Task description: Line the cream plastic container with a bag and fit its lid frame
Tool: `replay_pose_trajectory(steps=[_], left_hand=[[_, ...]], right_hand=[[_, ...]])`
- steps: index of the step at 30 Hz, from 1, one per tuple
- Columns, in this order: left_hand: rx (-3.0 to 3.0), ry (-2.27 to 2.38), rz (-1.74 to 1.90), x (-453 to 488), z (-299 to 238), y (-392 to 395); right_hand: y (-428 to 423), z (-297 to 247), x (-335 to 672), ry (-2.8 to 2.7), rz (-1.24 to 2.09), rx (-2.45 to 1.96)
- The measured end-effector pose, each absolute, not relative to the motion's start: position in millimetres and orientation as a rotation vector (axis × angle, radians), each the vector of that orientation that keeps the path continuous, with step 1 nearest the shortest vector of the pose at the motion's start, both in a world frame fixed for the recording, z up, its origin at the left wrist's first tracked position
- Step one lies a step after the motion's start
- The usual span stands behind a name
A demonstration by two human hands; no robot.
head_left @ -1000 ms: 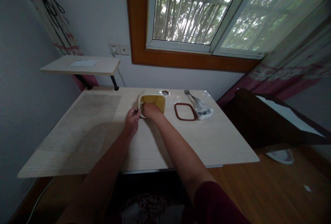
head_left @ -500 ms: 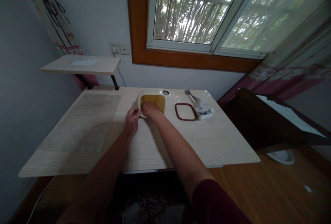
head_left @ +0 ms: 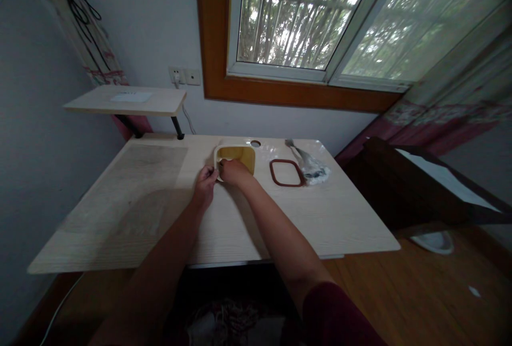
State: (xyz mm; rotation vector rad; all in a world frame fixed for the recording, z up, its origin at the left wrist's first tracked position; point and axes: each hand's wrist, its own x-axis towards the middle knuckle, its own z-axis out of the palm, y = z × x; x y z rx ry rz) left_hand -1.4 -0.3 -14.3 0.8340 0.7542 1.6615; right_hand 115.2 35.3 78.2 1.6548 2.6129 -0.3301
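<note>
The right hand [head_left: 234,171] reaches, fingers curled, into the left part of the yellow-lined container [head_left: 248,157]; whether it grips anything is hidden. Just left, the left hand [head_left: 205,180] pinches in close at the wall. Rightward lie a brown frame [head_left: 272,173] and a clear bag [head_left: 314,167], contents blurred. Both hands remain where they were half a second earlier.

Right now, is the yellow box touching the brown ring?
Apart: the head view shows bare table between the yellow box and the brown ring.
</note>
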Motion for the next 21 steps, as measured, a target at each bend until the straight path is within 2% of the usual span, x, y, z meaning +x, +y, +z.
replay_pose_trajectory(steps=[12,21], left_hand=[[0.833,0.773,1.608,1,-7,-5],[0.875,0.785,1.587,3,-6,-8]], right_hand=[[-41,97,151,2.732,-0.280,1.589],[-49,81,170,2.497,-0.174,1.870]])
